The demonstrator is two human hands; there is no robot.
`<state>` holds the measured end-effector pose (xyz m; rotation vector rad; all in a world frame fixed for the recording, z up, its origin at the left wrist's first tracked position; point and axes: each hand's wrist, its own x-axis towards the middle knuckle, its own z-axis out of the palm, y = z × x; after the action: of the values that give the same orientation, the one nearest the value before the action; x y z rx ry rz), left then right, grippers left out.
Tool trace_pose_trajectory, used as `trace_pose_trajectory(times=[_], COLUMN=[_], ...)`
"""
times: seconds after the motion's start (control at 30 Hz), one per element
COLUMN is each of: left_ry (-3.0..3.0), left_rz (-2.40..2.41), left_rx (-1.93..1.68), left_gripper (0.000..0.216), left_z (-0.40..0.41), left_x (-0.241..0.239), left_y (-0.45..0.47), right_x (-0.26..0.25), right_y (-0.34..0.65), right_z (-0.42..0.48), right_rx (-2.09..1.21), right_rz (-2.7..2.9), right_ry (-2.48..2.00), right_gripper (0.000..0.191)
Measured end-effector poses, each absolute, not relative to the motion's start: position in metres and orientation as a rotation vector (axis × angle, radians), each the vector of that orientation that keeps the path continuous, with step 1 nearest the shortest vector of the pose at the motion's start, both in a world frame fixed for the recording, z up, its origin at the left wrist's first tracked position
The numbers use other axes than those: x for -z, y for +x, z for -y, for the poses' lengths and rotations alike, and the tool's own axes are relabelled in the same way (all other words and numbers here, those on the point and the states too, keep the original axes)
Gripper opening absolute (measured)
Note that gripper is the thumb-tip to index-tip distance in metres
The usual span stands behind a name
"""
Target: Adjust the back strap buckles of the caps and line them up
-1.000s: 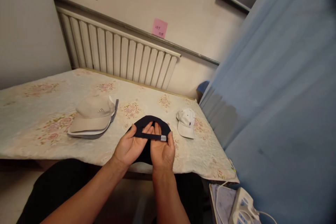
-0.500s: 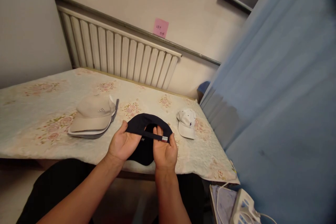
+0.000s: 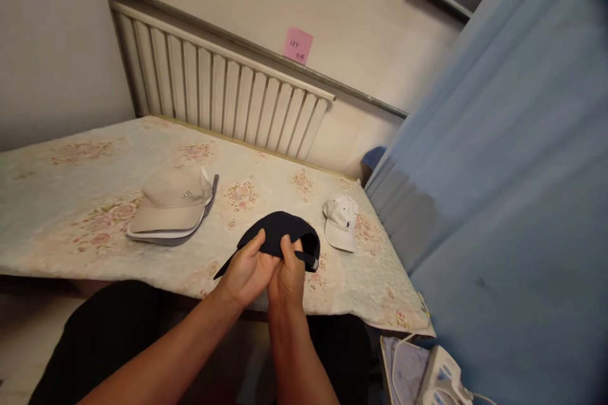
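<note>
A dark navy cap (image 3: 280,232) is held just above the near edge of the table (image 3: 71,247), between both of my hands. My left hand (image 3: 247,272) is closed on the cap's left side and brim. My right hand (image 3: 286,278) pinches the back of the cap, close to its strap and the small metal buckle. The two hands touch each other under the cap.
A stack of beige and grey caps (image 3: 171,205) lies to the left on the floral tablecloth. A small white cap (image 3: 341,221) sits to the right. A radiator (image 3: 223,98) lines the far wall. A blue curtain (image 3: 503,177) hangs at the right, with an iron (image 3: 439,376) below.
The cap has been turned over, so its crown now faces up where the open back and strap showed before. My hands have come closer together under it.
</note>
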<state>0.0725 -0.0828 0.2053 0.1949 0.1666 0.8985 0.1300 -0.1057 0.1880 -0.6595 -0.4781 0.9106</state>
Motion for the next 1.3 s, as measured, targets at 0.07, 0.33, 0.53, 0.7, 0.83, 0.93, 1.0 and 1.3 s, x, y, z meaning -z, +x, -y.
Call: trace_pose_trajectory(times=[0.07, 0.33, 0.53, 0.7, 0.83, 0.93, 1.0, 1.3], left_ry=[0.22, 0.143, 0.064, 0.042, 0.051, 0.065, 0.078, 0.047], left_rz=[-0.172, -0.143, -0.097, -0.105, -0.152, -0.194, -0.191, -0.168], left_rx=[-0.897, -0.991, -1.072, -1.102, -0.993, -0.883, -0.883, -1.065], left_gripper=[0.045, 0.045, 0.044, 0.042, 0.044, 0.044, 0.043, 0.041], left_z=[0.086, 0.075, 0.059, 0.058, 0.07, 0.08, 0.081, 0.059], left_x=[-0.205, -0.203, -0.206, -0.208, -0.205, -0.203, -0.202, -0.203], left_y=[0.073, 0.068, 0.055, 0.052, 0.063, 0.069, 0.07, 0.054], right_x=[-0.186, -0.189, -0.189, -0.19, -0.186, -0.179, -0.176, -0.182], right_y=[0.13, 0.137, 0.146, 0.144, 0.129, 0.12, 0.119, 0.141], right_z=[0.104, 0.104, 0.107, 0.109, 0.109, 0.107, 0.106, 0.11], right_rx=[-0.874, -0.816, -0.889, -0.887, -0.901, -0.928, -0.904, -0.885], right_rz=[0.435, 0.37, 0.339, 0.317, 0.325, 0.243, 0.212, 0.361], right_ry=[-0.729, -0.714, -0.557, -0.481, -0.503, -0.629, -0.661, -0.523], right_gripper=[0.034, 0.035, 0.037, 0.033, 0.044, 0.046, 0.045, 0.044])
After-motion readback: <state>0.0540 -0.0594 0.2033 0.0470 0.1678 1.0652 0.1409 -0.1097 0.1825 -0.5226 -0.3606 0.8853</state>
